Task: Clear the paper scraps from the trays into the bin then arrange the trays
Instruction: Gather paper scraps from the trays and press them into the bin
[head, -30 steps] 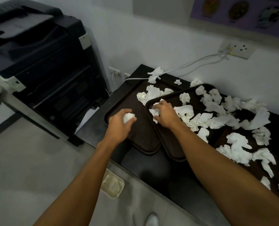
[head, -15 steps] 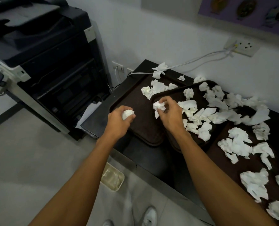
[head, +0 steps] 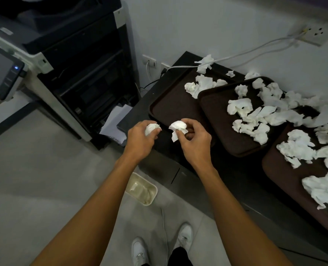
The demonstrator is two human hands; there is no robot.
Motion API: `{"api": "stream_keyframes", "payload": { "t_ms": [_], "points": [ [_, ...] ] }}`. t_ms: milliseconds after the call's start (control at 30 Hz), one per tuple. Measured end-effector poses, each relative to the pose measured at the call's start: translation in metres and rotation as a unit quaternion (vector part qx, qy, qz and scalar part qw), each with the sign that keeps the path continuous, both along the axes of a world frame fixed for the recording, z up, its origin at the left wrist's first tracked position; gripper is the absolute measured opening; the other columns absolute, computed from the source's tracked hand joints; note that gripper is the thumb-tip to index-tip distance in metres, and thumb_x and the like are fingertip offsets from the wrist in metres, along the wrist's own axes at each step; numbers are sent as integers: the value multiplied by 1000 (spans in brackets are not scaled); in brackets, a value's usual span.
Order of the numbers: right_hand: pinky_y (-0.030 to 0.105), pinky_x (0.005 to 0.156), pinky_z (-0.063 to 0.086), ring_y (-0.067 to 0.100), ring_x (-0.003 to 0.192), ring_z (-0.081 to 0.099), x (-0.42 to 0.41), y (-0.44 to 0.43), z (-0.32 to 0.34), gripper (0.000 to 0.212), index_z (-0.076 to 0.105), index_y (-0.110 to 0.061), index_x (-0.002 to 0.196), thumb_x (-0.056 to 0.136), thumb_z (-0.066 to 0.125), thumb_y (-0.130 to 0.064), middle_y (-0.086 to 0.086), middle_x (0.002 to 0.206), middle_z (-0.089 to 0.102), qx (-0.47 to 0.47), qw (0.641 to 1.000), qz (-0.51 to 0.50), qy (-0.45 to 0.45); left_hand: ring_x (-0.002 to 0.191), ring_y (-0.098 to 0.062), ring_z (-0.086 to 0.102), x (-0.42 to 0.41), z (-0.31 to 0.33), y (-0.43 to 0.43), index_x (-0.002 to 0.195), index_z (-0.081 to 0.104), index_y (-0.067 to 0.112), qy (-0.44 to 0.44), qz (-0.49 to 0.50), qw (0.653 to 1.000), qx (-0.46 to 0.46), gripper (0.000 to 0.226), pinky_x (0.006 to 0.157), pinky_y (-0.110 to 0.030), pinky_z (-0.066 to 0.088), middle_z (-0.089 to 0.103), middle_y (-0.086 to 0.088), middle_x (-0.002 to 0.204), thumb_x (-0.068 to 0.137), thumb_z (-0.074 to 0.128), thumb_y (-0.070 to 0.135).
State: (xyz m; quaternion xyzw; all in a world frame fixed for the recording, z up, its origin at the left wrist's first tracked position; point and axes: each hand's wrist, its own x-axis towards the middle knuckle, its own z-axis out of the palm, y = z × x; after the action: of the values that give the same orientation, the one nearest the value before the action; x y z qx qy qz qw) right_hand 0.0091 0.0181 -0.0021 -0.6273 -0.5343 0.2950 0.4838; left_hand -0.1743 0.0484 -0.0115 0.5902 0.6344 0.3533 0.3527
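Looking down past a black copier (head: 73, 64) filling the upper left, white sheets lying at its foot. Standing in white shoes (head: 140, 250) on the grey floor, close to a pale bin (head: 145, 179) sitting on that floor against the front of the dark table (head: 236, 179), partly hidden under the left forearm.

Clenching the left hand (head: 140, 139) round a balled paper wad (head: 152, 128), fingers curled over it, above the table's near left corner. Pinching a crumpled scrap (head: 178, 127) between thumb and fingertips of the right hand (head: 195, 143), just right of the wad, near it but apart, over the near edge of the leftmost tray (head: 170, 112).

Leaving that brown tray mostly bare, only a few scraps lying at its far end. Finding the middle tray (head: 216, 120) overlapping the first one's right edge and carrying loose scraps (head: 240, 106) across its far and right parts. Seeing further right the right tray (head: 286, 169), strewn with bigger white pieces, running out of frame. Noting more scraps lying on the tabletop by the wall, one touching the white cable (head: 245, 52) leading up to a wall socket (head: 312, 34).
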Motion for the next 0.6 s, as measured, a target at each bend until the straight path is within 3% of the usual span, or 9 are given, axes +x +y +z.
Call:
{"api": "stream_keyframes", "payload": {
  "t_ms": [100, 167, 233, 367, 600],
  "points": [
    [15, 74, 54, 6, 92, 68, -32, -22, -3, 33, 69, -20, 121, 90, 77, -11, -6, 113, 69, -9, 1000, 10, 15, 94, -13, 68, -31, -15, -16, 114, 71, 29, 19, 13, 1000, -5, 23, 87, -32, 59, 69, 3, 110, 93, 72, 37],
    [16, 74, 55, 8, 92, 68, -52, -37, -11, 34, 68, -22, 121, 90, 77, -12, -8, 113, 69, -17, 1000, 14, 22, 101, -17, 64, -49, -27, -28, 116, 72, 26, 32, 26, 999, -13, 25, 92, -40, 58, 66, 2, 113, 93, 72, 36],
    [20, 77, 57, 9, 95, 68, -70, -52, -23, 35, 67, -22, 123, 90, 77, -13, -9, 114, 69, -22, 999, 22, 26, 101, -15, 63, -66, -39, -41, 116, 71, 24, 34, 40, 998, -20, 26, 91, -39, 58, 65, 3, 113, 93, 72, 37],
    [16, 78, 56, 6, 100, 67, -104, -77, -54, 40, 62, -17, 126, 90, 77, -9, -6, 115, 68, -40, 998, 43, 29, 100, -13, 64, -96, -73, -67, 118, 67, 31, 16, 59, 996, -67, 24, 82, -23, 52, 67, 6, 111, 95, 69, 39],
    [14, 73, 55, 7, 90, 69, -138, -95, -126, 31, 66, -16, 113, 87, 81, -8, -5, 104, 71, -104, 992, 63, 18, 103, -16, 62, -121, -141, -104, 118, 63, 27, 41, 64, 992, -103, 17, 90, -33, 55, 64, 5, 113, 104, 53, 28]
  ]
}}
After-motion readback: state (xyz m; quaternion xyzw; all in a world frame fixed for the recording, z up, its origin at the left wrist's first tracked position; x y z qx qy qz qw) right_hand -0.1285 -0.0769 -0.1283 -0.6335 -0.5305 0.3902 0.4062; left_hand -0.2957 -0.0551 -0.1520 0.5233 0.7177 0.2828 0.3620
